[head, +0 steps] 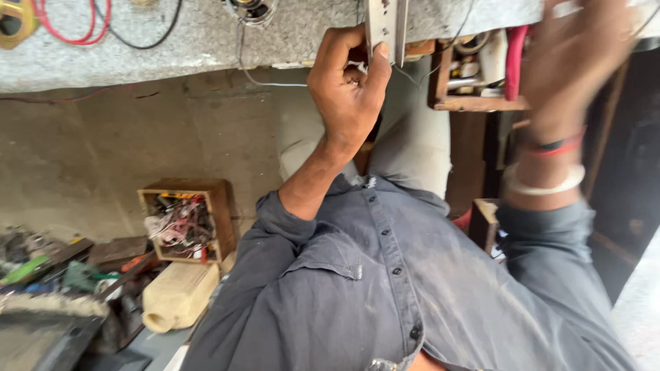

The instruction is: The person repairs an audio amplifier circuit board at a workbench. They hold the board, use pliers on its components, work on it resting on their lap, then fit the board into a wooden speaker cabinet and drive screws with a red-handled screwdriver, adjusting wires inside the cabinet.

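- Pinching with thumb and curled fingers (379, 55), our left hand (347, 93) grips the lower end of a flat metal bar (385, 24) at the front edge of the stone worktop (206, 38).
- We see the bar as a narrow, pale grey strip, standing roughly upright in the view; its top runs out of the picture, and a second thin edge shows along its right side.
- We find the thumb pressed on the bar's face, with the other fingers folded behind it into the palm.
- Our right hand (570, 62) is raised near the wooden tray (474, 103) under the worktop, well apart from the bar; it is so blurred that we cannot tell whether its fingers are spread or closed.
- We wear a red and black thread and a white bangle (543, 184) on that wrist, and a dusty grey-blue buttoned shirt (385, 288).
- A thin white wire (261, 82) hangs from the worktop just left of our left hand; red and black wires (82, 31) lie on the top at the far left.
- Further out on the floor, we see a wooden box (220, 206) stuffed with tangled wires, a cream plastic jug (175, 299) lying beside it, and a heap of tools (55, 271) to the left.
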